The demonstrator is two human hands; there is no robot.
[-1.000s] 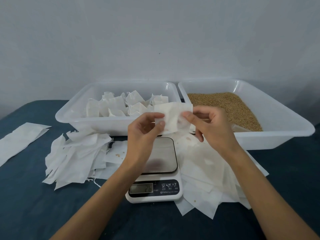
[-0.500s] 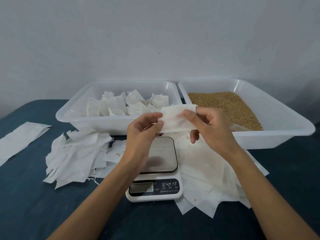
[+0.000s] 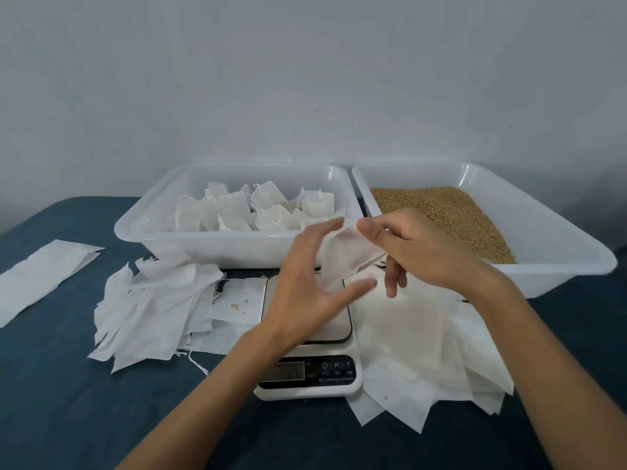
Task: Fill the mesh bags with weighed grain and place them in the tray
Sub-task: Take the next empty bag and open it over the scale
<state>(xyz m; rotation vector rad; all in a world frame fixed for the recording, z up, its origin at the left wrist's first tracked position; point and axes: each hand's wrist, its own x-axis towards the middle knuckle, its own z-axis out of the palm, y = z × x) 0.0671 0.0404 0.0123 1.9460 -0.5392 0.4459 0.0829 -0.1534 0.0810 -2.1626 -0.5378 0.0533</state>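
Lying far left of frame: flat white strip (image 3: 44, 276). Left of centre: tray (image 3: 135, 228) holding filled bags (image 3: 258, 208). Centre: left hand (image 3: 312, 290) spread wide; empty mesh bag (image 3: 342, 257) pinched by right hand (image 3: 424, 252) above scale (image 3: 315, 364). Right: grain (image 3: 451, 215) in second tray (image 3: 559, 242).
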